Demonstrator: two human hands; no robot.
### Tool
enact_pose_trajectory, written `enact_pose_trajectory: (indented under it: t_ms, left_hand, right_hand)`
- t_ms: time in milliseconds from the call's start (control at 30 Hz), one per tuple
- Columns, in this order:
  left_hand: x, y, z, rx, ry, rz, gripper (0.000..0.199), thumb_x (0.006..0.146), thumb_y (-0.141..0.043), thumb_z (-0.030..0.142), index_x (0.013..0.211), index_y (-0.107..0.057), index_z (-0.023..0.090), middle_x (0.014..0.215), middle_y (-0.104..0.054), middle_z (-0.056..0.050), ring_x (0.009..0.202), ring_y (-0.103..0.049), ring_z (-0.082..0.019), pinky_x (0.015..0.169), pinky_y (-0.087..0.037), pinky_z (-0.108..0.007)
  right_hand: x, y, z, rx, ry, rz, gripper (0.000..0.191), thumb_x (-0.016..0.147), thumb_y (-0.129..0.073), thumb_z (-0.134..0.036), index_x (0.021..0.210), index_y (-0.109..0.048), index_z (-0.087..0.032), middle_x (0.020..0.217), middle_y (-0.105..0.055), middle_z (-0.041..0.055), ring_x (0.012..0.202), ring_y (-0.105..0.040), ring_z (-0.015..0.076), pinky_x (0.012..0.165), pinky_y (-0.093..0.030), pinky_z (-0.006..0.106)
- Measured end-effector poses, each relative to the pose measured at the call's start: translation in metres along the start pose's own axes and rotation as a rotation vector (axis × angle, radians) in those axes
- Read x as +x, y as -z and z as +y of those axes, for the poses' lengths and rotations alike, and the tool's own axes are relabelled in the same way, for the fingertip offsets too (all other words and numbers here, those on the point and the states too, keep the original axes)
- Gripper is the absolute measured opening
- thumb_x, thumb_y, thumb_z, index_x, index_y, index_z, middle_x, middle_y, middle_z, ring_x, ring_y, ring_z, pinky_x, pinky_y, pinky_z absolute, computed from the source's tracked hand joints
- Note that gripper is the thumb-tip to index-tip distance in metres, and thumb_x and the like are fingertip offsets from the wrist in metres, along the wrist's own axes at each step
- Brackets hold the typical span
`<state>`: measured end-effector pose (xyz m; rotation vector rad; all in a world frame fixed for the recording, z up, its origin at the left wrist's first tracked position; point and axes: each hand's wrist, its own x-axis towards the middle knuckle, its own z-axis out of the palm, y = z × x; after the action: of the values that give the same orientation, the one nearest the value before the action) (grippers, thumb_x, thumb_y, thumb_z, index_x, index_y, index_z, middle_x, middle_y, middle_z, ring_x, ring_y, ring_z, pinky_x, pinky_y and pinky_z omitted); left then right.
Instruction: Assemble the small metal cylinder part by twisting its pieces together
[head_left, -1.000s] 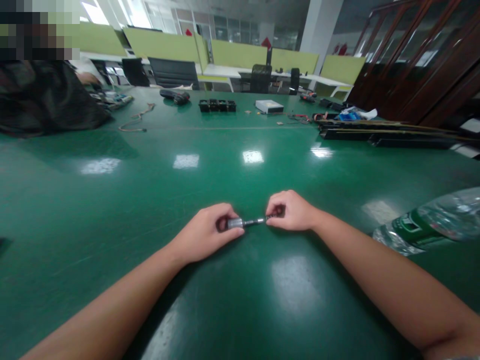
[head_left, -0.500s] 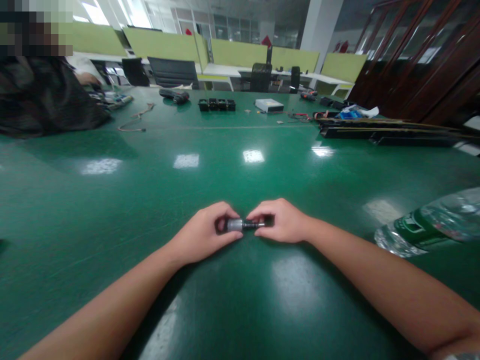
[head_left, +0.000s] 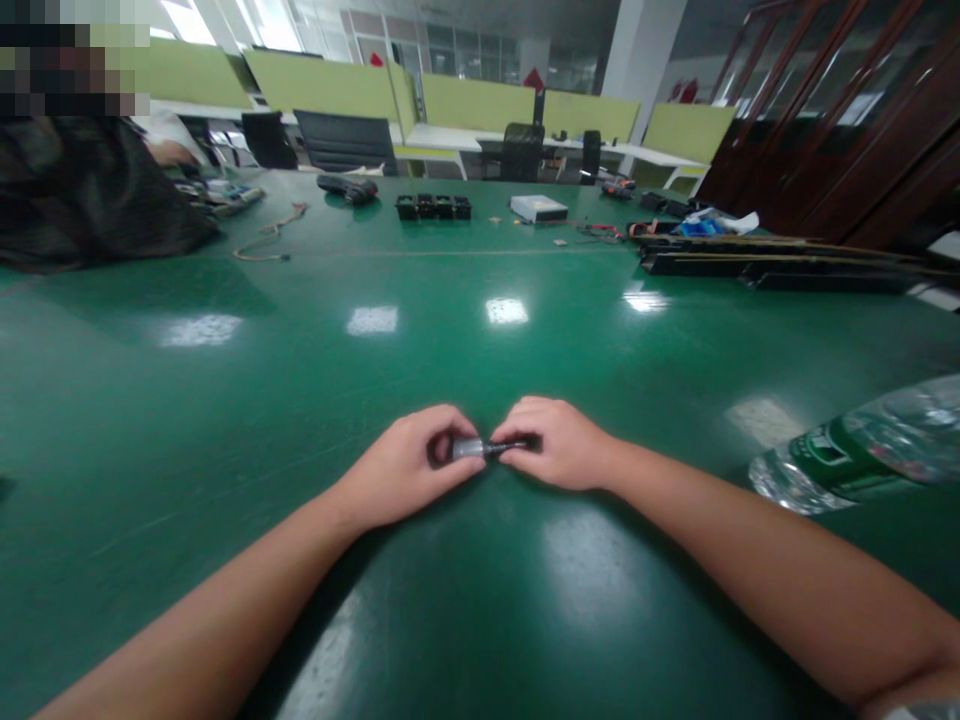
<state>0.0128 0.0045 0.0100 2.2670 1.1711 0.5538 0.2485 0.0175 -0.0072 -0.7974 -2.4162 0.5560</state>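
Note:
Low over the green table [head_left: 480, 370], a small cylindrical device [head_left: 468, 448] with a silver-grey body lies sideways between my two hands. My left hand [head_left: 420, 465] is wrapped round its thicker grey body, thumb in front and fingers behind. A thin dark shaft runs to the right from that body. My right hand [head_left: 551, 442] pinches this shaft between thumb and fingers, close to the body. The fingers hide part of the shaft and both ends of the device.
A clear bottle with a green label [head_left: 847, 460] lies at the right. Along the far side are black modules [head_left: 433, 207], a white box [head_left: 538, 208], a cable [head_left: 262, 240] and long dark strips [head_left: 780, 262]. A person in dark clothing [head_left: 90, 190] is at the far left.
My right hand has shifted slightly left, and its thumb and fingers have closed onto the thin shaft. My left hand has hardly moved.

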Motion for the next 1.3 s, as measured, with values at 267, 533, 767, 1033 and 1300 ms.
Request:
enact_pose_trajectory:
  t_ms: [267,533,767,1033,1300]
  left_hand:
    - [-0.0005,0.0004,0.0017,0.023,-0.014,0.005,0.023,0.081,-0.067,0.040,0.092,-0.066,0.019,0.074,-0.062,0.001,0.066,-0.057,-0.015,0.060,-0.042,-0.025]
    - [0.0001,0.0008,0.0025,0.023,-0.022,0.003,0.023,0.083,-0.067,0.041,0.092,-0.066,0.019,0.075,-0.061,0.001,0.067,-0.056,-0.015,0.062,-0.041,-0.025]
    - [0.0005,0.0022,0.0032,0.018,-0.001,-0.014,0.024,0.085,-0.066,0.043,0.092,-0.067,0.019,0.074,-0.061,0.001,0.066,-0.056,-0.015,0.062,-0.040,-0.026]
    - [0.0005,0.0011,0.0012,0.020,-0.003,-0.015,0.025,0.085,-0.065,0.044,0.092,-0.066,0.019,0.072,-0.060,0.002,0.066,-0.055,-0.015,0.062,-0.040,-0.026]
    - [0.0003,0.0005,-0.0011,0.030,0.002,-0.030,0.026,0.086,-0.065,0.044,0.093,-0.066,0.020,0.073,-0.060,0.002,0.067,-0.055,-0.015,0.062,-0.039,-0.026]
  right_hand:
    - [0.0001,-0.0042,-0.0006,-0.029,0.028,-0.015,0.019,0.083,-0.069,-0.020,0.102,-0.071,-0.018,0.094,-0.072,0.0061,0.089,-0.061,0.0192,0.083,-0.048,0.032]
    - [0.0000,-0.0052,-0.0014,-0.082,0.043,-0.012,0.016,0.087,-0.067,-0.023,0.100,-0.072,-0.018,0.092,-0.072,0.0060,0.088,-0.061,0.0191,0.083,-0.046,0.033]
    - [0.0003,-0.0049,-0.0006,-0.078,0.045,0.002,0.014,0.086,-0.066,-0.022,0.098,-0.072,-0.018,0.090,-0.072,0.0055,0.086,-0.061,0.0186,0.081,-0.046,0.032]
    - [-0.0002,-0.0028,-0.0012,-0.103,0.067,0.012,0.014,0.085,-0.065,-0.020,0.096,-0.073,-0.017,0.087,-0.072,0.0054,0.084,-0.062,0.0187,0.080,-0.046,0.032]
    - [-0.0013,-0.0041,0.0015,-0.109,0.082,0.027,0.013,0.085,-0.066,-0.021,0.094,-0.074,-0.018,0.086,-0.073,0.0049,0.083,-0.062,0.0184,0.079,-0.046,0.032]
